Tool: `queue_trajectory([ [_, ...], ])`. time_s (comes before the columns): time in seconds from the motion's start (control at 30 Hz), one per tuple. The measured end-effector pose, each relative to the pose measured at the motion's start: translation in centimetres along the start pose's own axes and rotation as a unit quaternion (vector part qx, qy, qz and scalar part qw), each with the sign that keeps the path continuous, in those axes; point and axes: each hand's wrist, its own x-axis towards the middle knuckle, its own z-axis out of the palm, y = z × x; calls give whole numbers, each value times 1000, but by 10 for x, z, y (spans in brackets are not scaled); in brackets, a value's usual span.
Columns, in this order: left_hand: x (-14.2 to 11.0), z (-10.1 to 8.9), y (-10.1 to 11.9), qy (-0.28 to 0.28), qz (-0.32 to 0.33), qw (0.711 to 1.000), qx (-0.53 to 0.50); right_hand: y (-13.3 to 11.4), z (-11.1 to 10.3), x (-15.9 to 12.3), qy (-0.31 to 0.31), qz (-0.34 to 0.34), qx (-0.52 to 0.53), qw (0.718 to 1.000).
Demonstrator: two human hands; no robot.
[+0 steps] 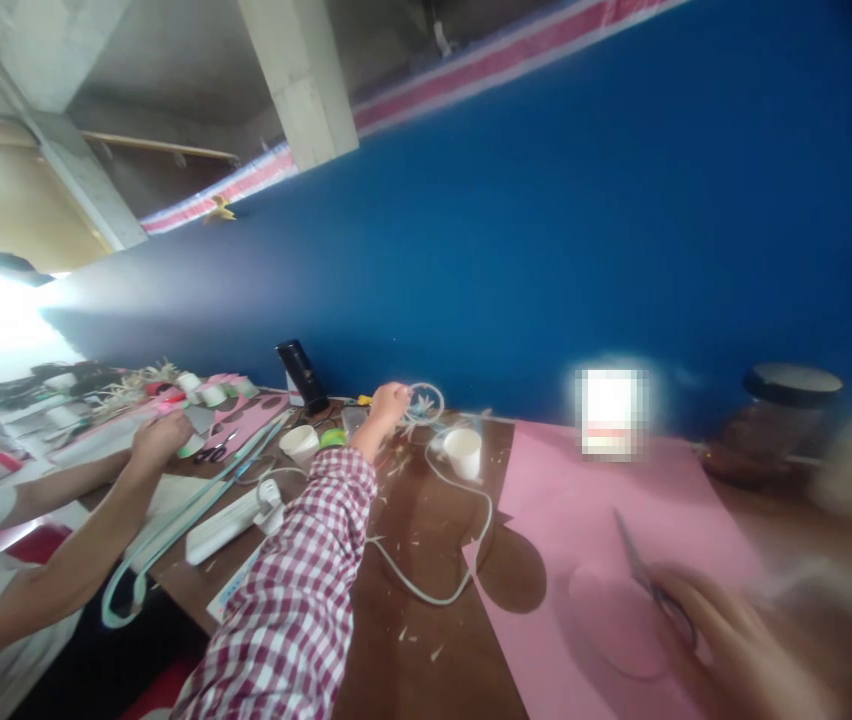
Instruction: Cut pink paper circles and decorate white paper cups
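Note:
My left hand [390, 404], in a checked sleeve, reaches to the far side of the brown table. Its fingers are closed beside a coil of white cable [426, 402]; what they hold, if anything, I cannot make out. At the lower right, my right hand [726, 635] is blurred but grips a pair of scissors [640, 560]. The scissor blades point away from me over a large pink sheet [553, 475]. A rounded cutout in the sheet's left edge shows the brown tabletop.
White cups [463, 455] and a green tape roll [333, 438] stand near my left arm. A power strip [222, 527] lies left. A co-worker's hands [160, 440] work farther left. A dark-lidded jar [778, 420] stands right, against the blue partition [546, 250].

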Motion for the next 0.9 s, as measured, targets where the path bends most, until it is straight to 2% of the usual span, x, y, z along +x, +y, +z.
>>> queue_trajectory([
  [0.13, -11, -5, 12, 22, -44, 985, -164, -2, -5, 3, 7, -9, 6, 1000],
  [0.23, -22, -10, 28, 27, -61, 949, -308, -4, -9, 6, 18, -27, -2, 999],
  [0.33, -36, -20, 48, 20, -60, 892, -448, -4, -9, 6, 26, -42, -13, 999],
  [0.5, -68, -45, 79, -5, -15, 773, -635, 0, -7, 3, 24, -43, -14, 999],
  [0.6, -82, -62, 96, -8, 19, 706, -708, -1, -9, 5, 22, -42, -13, 999],
  [0.7, -91, -75, 108, -9, 37, 656, -754, -5, -14, 8, 25, -45, -1, 999],
  [0.8, -98, -78, 117, -21, 36, 629, -776, -7, -17, 8, 16, -35, 7, 999],
  [0.9, -107, -73, 122, -36, 33, 616, -786, -7, -16, 7, 8, -26, 6, 1000],
])
